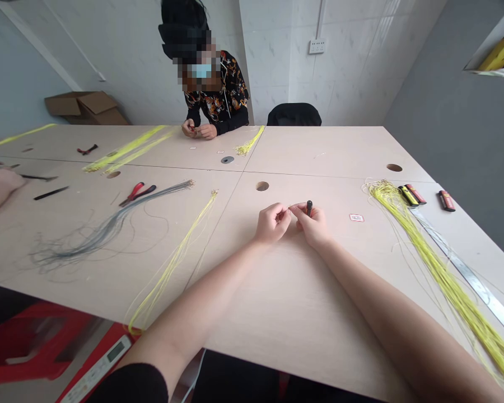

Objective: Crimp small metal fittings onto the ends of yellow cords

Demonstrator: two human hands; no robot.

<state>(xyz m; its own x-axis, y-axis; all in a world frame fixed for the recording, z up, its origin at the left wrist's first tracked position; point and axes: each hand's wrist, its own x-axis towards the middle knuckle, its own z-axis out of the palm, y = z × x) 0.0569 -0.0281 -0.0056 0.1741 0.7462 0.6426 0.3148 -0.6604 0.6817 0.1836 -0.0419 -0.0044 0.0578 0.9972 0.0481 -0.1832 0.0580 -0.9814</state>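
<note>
Evidently both hands were busy close above the pale table [243, 235]: left hand [274, 223] curled closed, fingertips near those of right hand [312, 224], anything pinched there too small to make out. Right hand gripped a short black stick [309, 208], roughly upright. Small label [357, 218] lay to its right, then yellow strands [437, 268] beside a metal strip [472, 277].

Left hand's [274, 223] contents, seemingly hidden

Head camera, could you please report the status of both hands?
Left hand pinching, contents unclear. Right hand holding dark pen-like tool. Yellow bundle lies off right.
</note>
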